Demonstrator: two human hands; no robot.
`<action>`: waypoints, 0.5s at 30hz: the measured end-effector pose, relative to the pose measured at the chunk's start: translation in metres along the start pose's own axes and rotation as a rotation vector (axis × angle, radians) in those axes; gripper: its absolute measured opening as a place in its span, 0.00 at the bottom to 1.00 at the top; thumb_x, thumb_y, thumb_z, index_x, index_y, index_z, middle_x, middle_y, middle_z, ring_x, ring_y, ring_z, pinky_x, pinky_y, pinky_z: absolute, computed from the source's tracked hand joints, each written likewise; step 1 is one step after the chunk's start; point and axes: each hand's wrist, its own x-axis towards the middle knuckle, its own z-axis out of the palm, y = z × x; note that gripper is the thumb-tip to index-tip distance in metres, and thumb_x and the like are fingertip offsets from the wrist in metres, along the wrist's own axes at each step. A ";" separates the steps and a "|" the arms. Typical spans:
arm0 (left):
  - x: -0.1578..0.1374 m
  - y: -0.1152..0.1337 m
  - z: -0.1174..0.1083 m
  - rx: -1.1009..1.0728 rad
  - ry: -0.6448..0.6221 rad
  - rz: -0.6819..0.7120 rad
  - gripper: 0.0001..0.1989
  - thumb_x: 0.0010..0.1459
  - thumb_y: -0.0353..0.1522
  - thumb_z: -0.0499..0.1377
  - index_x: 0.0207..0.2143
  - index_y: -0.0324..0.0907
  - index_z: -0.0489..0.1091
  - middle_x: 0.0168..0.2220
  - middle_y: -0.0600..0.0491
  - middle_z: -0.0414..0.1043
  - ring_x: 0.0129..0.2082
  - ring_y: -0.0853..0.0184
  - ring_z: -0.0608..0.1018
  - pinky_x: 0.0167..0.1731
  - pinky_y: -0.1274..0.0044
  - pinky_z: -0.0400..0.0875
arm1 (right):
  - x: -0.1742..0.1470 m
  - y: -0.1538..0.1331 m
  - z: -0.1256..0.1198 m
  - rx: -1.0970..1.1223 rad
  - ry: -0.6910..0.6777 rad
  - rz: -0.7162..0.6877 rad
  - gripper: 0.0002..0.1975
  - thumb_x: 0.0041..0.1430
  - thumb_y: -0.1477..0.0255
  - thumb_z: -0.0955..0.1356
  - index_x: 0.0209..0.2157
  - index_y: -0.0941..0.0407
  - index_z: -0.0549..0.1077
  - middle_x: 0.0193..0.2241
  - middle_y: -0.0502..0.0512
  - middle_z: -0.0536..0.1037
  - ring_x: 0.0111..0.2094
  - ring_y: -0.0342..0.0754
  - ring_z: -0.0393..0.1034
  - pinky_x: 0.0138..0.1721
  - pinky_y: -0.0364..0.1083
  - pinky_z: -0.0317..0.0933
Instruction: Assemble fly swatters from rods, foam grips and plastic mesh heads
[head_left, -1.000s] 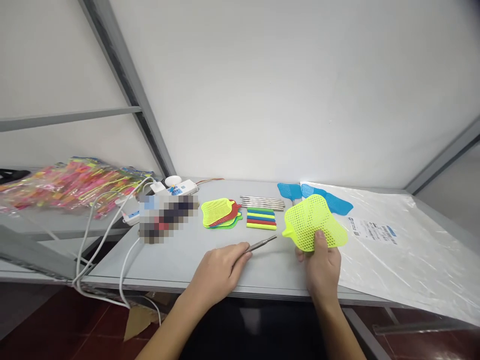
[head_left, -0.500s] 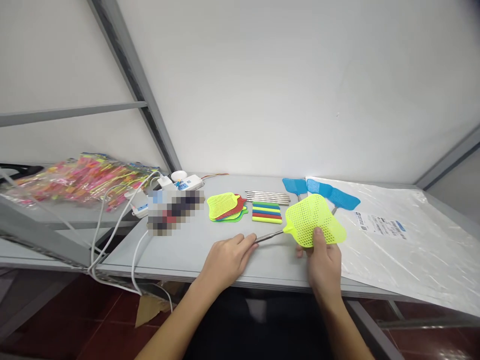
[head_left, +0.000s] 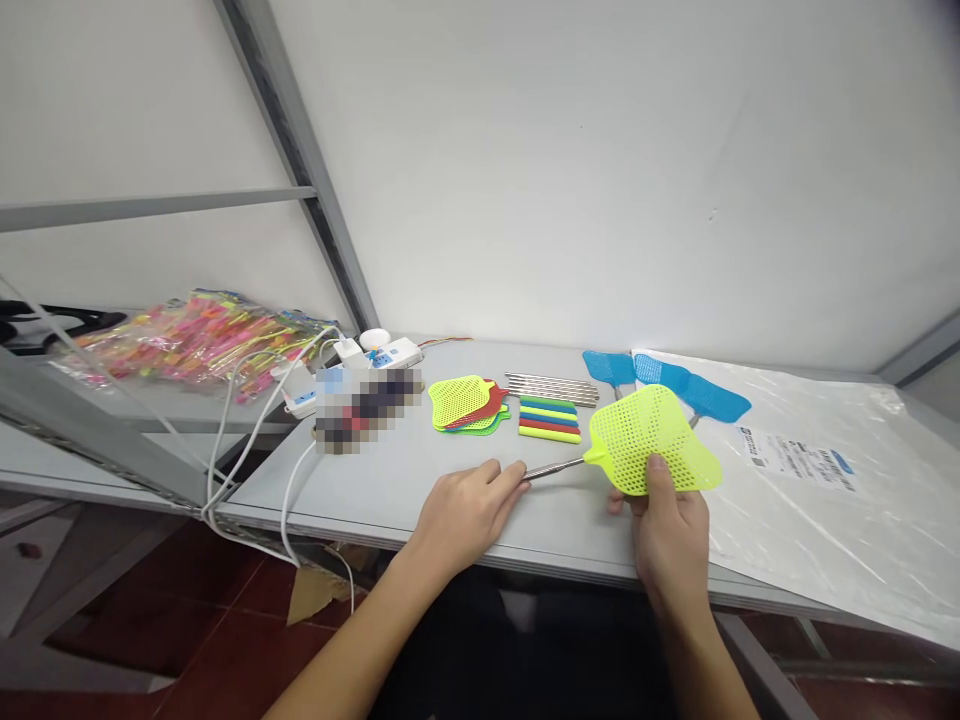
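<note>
A yellow-green fly swatter (head_left: pixel 637 440) with a perforated head and a thin metal rod lies across both my hands, just above the table. My left hand (head_left: pixel 472 505) is closed around the rod's end, hiding its tip. With the thumb on top of the swatter's head, my right hand (head_left: pixel 671 530) pinches its lower edge; the fingers underneath are mostly hidden. Behind them lie stacked swatter heads (head_left: pixel 459 402) in yellow, red, blue and green. Beside these are several metal rods (head_left: pixel 551 386) and a row of coloured grip tubes (head_left: pixel 549 420).
Blue swatters (head_left: pixel 697 392) lie at the back right, partly on a white plastic bag (head_left: pixel 840 540) with labels. Power strips (head_left: pixel 397 355) with white cables (head_left: pixel 225 430) are at the left. Bagged colourful items (head_left: pixel 210 340) lie beyond a metal shelf post (head_left: pixel 300 170).
The camera view has shifted, so the scene sits slightly further right. Both hands keep the same hold on the fly swatter.
</note>
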 end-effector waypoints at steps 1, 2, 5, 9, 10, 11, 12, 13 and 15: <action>0.000 0.000 0.000 0.007 0.003 -0.004 0.15 0.70 0.38 0.42 0.48 0.46 0.66 0.30 0.56 0.70 0.26 0.68 0.73 0.23 0.76 0.58 | 0.000 0.000 0.000 0.015 0.001 0.003 0.15 0.61 0.59 0.67 0.35 0.59 0.72 0.29 0.53 0.75 0.22 0.42 0.67 0.21 0.43 0.60; 0.000 0.001 0.000 0.014 0.007 -0.008 0.15 0.70 0.38 0.43 0.47 0.46 0.66 0.30 0.56 0.69 0.26 0.68 0.73 0.23 0.76 0.58 | 0.001 0.001 0.001 0.022 0.002 0.006 0.15 0.60 0.59 0.67 0.36 0.59 0.73 0.30 0.53 0.75 0.22 0.42 0.67 0.21 0.43 0.60; 0.000 0.002 0.000 0.033 0.031 -0.023 0.14 0.70 0.38 0.43 0.47 0.47 0.66 0.30 0.55 0.68 0.26 0.68 0.72 0.24 0.76 0.58 | 0.000 0.001 0.001 0.032 0.015 0.019 0.15 0.59 0.59 0.68 0.36 0.59 0.73 0.33 0.55 0.76 0.24 0.42 0.69 0.22 0.43 0.62; -0.001 0.003 -0.001 0.043 0.063 -0.045 0.14 0.69 0.37 0.44 0.49 0.47 0.65 0.32 0.54 0.66 0.26 0.68 0.70 0.23 0.77 0.58 | -0.001 0.000 0.000 0.001 0.003 0.005 0.16 0.60 0.59 0.67 0.37 0.58 0.73 0.36 0.56 0.76 0.26 0.43 0.70 0.23 0.44 0.64; 0.000 0.004 -0.001 0.039 0.066 -0.049 0.14 0.69 0.37 0.44 0.49 0.47 0.65 0.32 0.54 0.66 0.27 0.68 0.70 0.23 0.77 0.59 | -0.002 0.000 0.000 -0.008 -0.006 -0.002 0.16 0.60 0.59 0.67 0.38 0.58 0.73 0.35 0.56 0.76 0.26 0.43 0.70 0.23 0.44 0.64; 0.000 0.004 -0.002 0.033 0.069 -0.051 0.14 0.69 0.36 0.44 0.50 0.47 0.65 0.33 0.54 0.65 0.27 0.68 0.70 0.24 0.78 0.59 | -0.002 0.000 0.000 -0.003 -0.011 -0.005 0.15 0.60 0.59 0.67 0.38 0.58 0.73 0.35 0.55 0.75 0.26 0.43 0.70 0.23 0.44 0.64; 0.000 0.004 -0.002 0.025 0.071 -0.050 0.14 0.69 0.36 0.44 0.50 0.47 0.65 0.33 0.54 0.65 0.27 0.69 0.70 0.24 0.78 0.59 | -0.002 0.000 0.000 0.014 -0.008 -0.005 0.15 0.60 0.59 0.67 0.38 0.58 0.73 0.34 0.55 0.75 0.26 0.43 0.70 0.23 0.44 0.64; 0.000 0.004 -0.002 0.018 0.073 -0.048 0.14 0.69 0.36 0.44 0.50 0.47 0.65 0.33 0.54 0.65 0.28 0.69 0.70 0.24 0.78 0.59 | -0.001 0.000 0.000 0.037 -0.003 -0.001 0.15 0.60 0.59 0.68 0.38 0.58 0.73 0.34 0.54 0.75 0.25 0.43 0.70 0.23 0.43 0.64; 0.000 0.004 -0.003 0.006 0.076 -0.050 0.14 0.68 0.35 0.44 0.51 0.47 0.64 0.34 0.53 0.64 0.29 0.68 0.70 0.25 0.78 0.60 | -0.001 0.000 0.000 0.076 -0.001 0.014 0.14 0.60 0.60 0.68 0.38 0.57 0.73 0.34 0.53 0.74 0.24 0.42 0.69 0.23 0.43 0.64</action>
